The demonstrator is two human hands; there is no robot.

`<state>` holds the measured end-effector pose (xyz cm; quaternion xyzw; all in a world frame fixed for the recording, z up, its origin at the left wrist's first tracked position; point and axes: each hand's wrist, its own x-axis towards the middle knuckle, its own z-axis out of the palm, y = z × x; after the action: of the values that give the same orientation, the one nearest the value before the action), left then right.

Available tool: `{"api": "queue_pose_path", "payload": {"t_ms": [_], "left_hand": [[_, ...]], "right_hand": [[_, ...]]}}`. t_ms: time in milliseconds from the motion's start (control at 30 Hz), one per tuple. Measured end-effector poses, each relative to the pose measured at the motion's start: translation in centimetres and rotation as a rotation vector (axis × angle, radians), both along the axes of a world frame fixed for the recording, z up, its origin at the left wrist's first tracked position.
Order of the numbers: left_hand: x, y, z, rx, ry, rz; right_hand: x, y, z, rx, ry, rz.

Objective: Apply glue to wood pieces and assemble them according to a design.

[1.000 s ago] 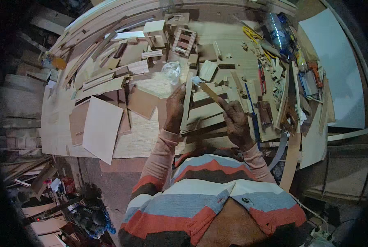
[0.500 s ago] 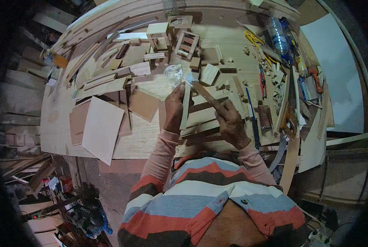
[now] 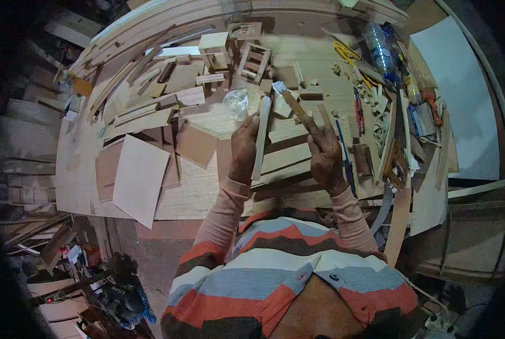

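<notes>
My left hand (image 3: 243, 151) is closed round a narrow pale wood strip (image 3: 262, 135), held upright with its far end above the fingers. In my right hand (image 3: 327, 159) is a flat brown wooden stick (image 3: 298, 109), slanting away to the left. A white, glue-like blob (image 3: 279, 87) coats the stick's far tip, which is apart from the strip. Just beyond my left hand stands a clear plastic cup (image 3: 235, 104) with whitish stuff inside. Flat boards (image 3: 286, 158) lie between and below my hands.
Small wooden frames (image 3: 254, 63) and a little stool-like piece (image 3: 214, 44) stand at the back. Thin panels (image 3: 141, 178) lie at left. On the right are a plastic bottle (image 3: 380, 53), yellow cord (image 3: 347, 53), a handsaw (image 3: 398, 166) and offcuts.
The stick's coated tip has moved right, off the strip's far end, as my right hand shifted right. My left hand and the strip have moved slightly right.
</notes>
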<state>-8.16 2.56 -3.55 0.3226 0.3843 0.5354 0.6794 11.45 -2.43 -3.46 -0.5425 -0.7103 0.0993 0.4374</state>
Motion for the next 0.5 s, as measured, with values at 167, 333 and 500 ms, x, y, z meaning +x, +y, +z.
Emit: {"api": "queue_pose_path", "payload": {"t_ms": [167,333,500], "left_hand": [[0.6,1.7,-0.6,-0.021,-0.032,0.087],[1.0,2.0,-1.6,-0.057,-0.218,0.004],[1.6,3.1,-1.6,-0.098,-0.366,-0.024]], "right_hand": [[0.5,-4.1,2.9,-0.282,0.0,0.252],[0.9,-3.6,3.7,-0.21,0.086,0.121],[0.4,-3.0,2.2,-0.262,0.068,0.136]]}}
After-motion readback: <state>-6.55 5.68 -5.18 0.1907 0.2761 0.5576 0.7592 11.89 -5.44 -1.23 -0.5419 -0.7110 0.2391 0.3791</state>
